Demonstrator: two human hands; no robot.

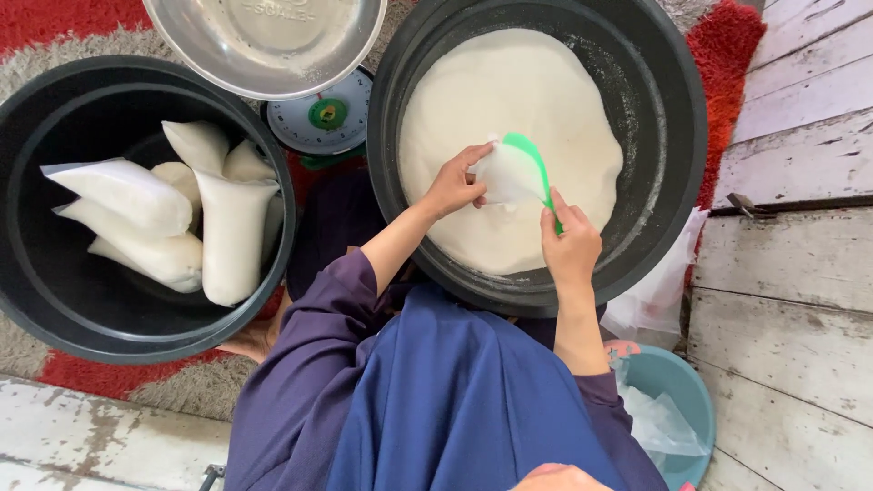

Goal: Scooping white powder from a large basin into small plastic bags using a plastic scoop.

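A large black tub (677, 136) on the right holds a mound of white powder (509, 100). My right hand (570, 245) grips the handle of a green scoop (532, 159) over the powder. My left hand (455, 182) holds a clear plastic bag (503, 177) open at the scoop's mouth, and white powder fills the bag's lower part. Both hands hover just above the powder surface near the tub's front rim.
A second black tub (36, 300) at left contains several filled white bags (232, 236). A steel bowl (264, 41) sits on a dial scale (323, 118) between the tubs. A teal basin (677, 382) with empty plastic bags lies at lower right, on white floor planks (800, 273).
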